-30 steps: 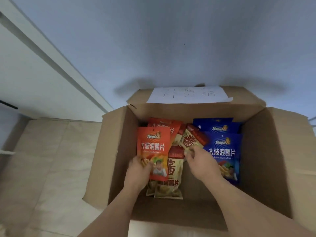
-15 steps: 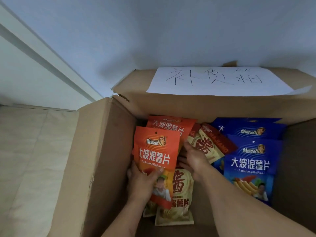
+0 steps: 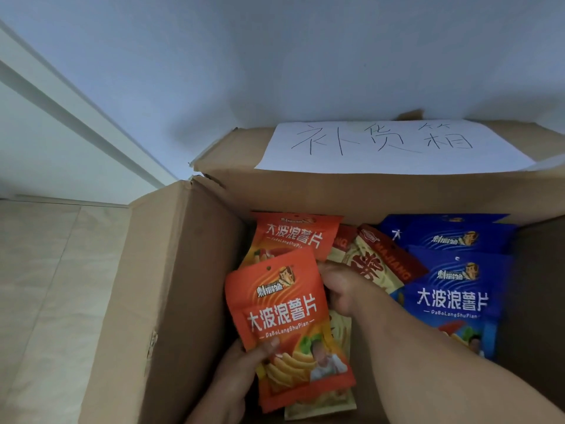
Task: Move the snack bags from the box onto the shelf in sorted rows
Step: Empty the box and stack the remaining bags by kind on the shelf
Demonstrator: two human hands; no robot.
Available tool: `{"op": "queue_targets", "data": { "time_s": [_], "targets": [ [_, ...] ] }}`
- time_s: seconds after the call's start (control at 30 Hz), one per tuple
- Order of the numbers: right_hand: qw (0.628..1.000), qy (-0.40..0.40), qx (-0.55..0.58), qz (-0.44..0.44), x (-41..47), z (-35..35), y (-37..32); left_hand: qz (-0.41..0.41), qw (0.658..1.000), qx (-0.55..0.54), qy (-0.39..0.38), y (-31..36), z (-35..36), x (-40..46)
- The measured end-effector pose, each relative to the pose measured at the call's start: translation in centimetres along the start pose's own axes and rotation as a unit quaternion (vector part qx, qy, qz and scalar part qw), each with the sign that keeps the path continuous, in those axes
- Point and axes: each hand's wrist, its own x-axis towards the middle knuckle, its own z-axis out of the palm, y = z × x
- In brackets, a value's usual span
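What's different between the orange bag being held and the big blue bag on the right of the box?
The orange bag is orange-red; the blue bag is deep blue. The orange bag is gripped by the left hand and tilted, while the blue bag lies untouched against other blue bags. The orange bag shows whole; the blue bag is partly hidden behind the right forearm. Both carry the same white lettering and logo.

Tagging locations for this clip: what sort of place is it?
Likely a shop's stockroom or aisle corner: a cardboard box with a handwritten paper label, full of snack bags, on a tiled floor.
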Motion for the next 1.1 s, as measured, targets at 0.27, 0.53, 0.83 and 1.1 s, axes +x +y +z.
{"op": "queue_targets", "data": {
  "time_s": [0.27, 0.53, 0.83, 1.1],
  "targets": [
    [0.993, 0.018, 0.106, -0.048, -3.5, -2.3, 1.0, -0.040, 0.997, 0.010, -0.069, 0.5, 1.9, -2.9],
    [0.973, 0.095, 0.155, -0.141, -16.5, -8.3, 1.6, 0.018, 0.975, 0.177, -0.134, 4.5, 3.1, -12.4],
    [0.913, 0.217, 0.228, -0.261, -39.0, -13.8, 4.4, 0.140, 0.914, 0.317, -0.212, 10.8, 11.8, -29.4],
    [0.816, 0.344, 0.289, -0.363, -61.0, -12.2, 16.0, 0.203, 0.776, 0.446, -0.397, 7.4, 15.1, -45.6]
  ]
}}
